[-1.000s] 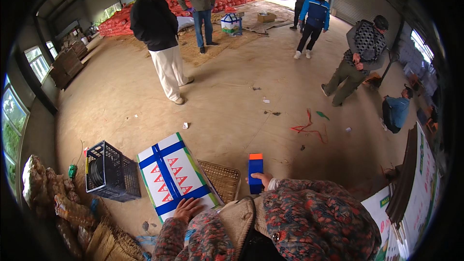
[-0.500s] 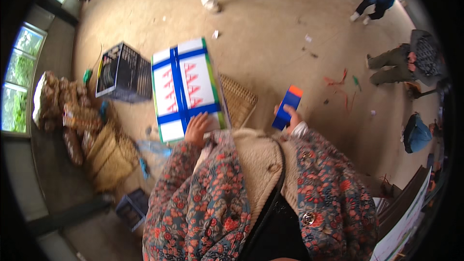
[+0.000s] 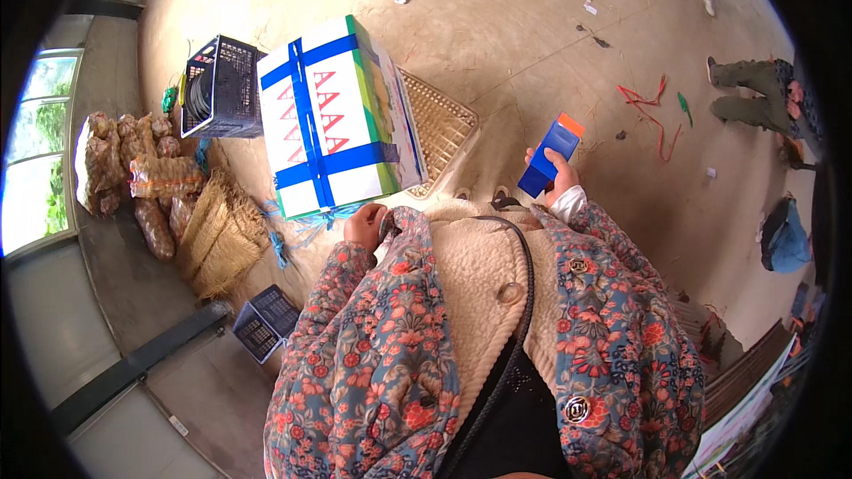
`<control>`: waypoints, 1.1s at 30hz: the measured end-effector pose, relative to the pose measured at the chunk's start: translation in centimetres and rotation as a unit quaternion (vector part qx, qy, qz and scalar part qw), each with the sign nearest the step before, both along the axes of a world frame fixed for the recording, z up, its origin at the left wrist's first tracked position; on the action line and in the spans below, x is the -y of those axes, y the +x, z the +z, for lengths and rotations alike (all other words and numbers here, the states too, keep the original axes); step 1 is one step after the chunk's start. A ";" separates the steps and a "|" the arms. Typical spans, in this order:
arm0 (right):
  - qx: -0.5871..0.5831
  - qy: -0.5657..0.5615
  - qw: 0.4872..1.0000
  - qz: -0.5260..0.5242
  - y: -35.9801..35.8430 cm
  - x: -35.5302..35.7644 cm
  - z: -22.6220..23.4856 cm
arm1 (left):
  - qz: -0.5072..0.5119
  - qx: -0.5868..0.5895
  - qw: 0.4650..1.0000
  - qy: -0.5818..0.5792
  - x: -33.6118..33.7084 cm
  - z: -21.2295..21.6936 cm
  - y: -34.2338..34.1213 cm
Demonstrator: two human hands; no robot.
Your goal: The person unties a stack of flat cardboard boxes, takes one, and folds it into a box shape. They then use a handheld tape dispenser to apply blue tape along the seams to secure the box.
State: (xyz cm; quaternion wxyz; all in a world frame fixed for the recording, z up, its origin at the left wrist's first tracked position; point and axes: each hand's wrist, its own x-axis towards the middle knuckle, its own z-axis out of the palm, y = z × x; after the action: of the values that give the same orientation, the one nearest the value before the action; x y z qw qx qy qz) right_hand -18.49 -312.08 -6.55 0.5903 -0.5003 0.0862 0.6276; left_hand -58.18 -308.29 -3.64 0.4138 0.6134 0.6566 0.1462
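A stack-like carton (image 3: 351, 111) with a white top, red lettering, green edges and blue tape strips stands in front of me, left of the middle. At its near edge is my left hand (image 3: 362, 225), off the top face, with its fingers curled in and nothing visible in them. Out to the right, my right hand (image 3: 563, 177) grips a blue rectangular block with an orange end (image 3: 548, 158). The block is held above the floor, apart from the carton. Its exact kind cannot be made out.
Beside the carton lies a woven tan mat (image 3: 446, 124). A dark plastic crate (image 3: 232, 84) stands to its left, with filled clear bags (image 3: 164, 176) and straw sacking (image 3: 222, 244) nearer. Red cord (image 3: 648, 98) lies on the floor at right. Another person's legs (image 3: 750, 93) are far right.
My left hand has come off the carton's top and curled its fingers at the near edge. The right hand still holds the block. The view has shifted, and people at the back sit closer to its rim.
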 end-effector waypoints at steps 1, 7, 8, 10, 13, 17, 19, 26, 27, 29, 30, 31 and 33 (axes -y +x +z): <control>0.008 0.000 1.000 0.001 0.5 0.1 -0.4 | -0.009 -0.036 0.999 -0.008 -0.1 -1.0 -0.5; -0.008 0.030 1.000 -0.007 2.3 1.2 -2.8 | 0.219 0.343 0.825 -0.392 -2.6 -7.0 -5.1; -0.027 0.038 0.999 -0.015 2.4 1.4 -3.0 | 0.175 0.279 0.882 -0.337 -3.6 -7.5 -4.8; 0.112 -0.010 0.993 0.026 2.7 1.4 -3.4 | 0.091 0.150 0.955 -0.239 -6.9 -8.4 -1.9; 0.207 -0.072 0.976 0.004 4.5 2.1 -2.7 | -0.038 0.046 0.990 -0.131 -11.7 -8.3 5.8; 0.266 -0.105 0.958 -0.028 6.1 3.0 -1.5 | -0.167 -0.034 0.985 -0.024 -14.7 -8.0 14.2; 0.254 -0.092 0.961 -0.063 6.6 3.2 -1.4 | -0.201 -0.062 0.978 0.016 -15.3 -7.7 16.0; 0.281 -0.175 0.935 -0.127 7.8 5.9 -1.2 | -0.242 -0.203 0.929 0.191 -15.8 -6.6 17.6; 0.274 -0.161 0.939 -0.132 7.9 6.7 -0.8 | -0.244 -0.202 0.924 0.214 -15.8 -6.4 17.7; 0.251 -0.146 0.943 -0.163 8.1 8.0 -0.2 | -0.246 -0.198 0.917 0.245 -15.8 -6.5 18.0; 0.239 -0.132 0.946 -0.175 8.1 8.7 0.0 | -0.243 -0.199 0.912 0.264 -15.8 -6.6 18.0; 0.231 -0.168 0.942 -0.175 8.2 9.1 0.0 | -0.237 -0.199 0.910 0.277 -16.0 -6.9 17.6; 0.289 -0.213 0.910 -0.208 8.2 9.6 -0.7 | -0.236 -0.204 0.907 0.283 -16.4 -7.8 16.3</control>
State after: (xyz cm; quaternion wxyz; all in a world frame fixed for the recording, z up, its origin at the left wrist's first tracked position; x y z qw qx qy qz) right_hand -10.27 -321.65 -7.24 0.5856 -0.7446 0.1454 0.2855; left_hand -41.92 -291.88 -11.40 0.1020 0.8583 0.4936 0.0959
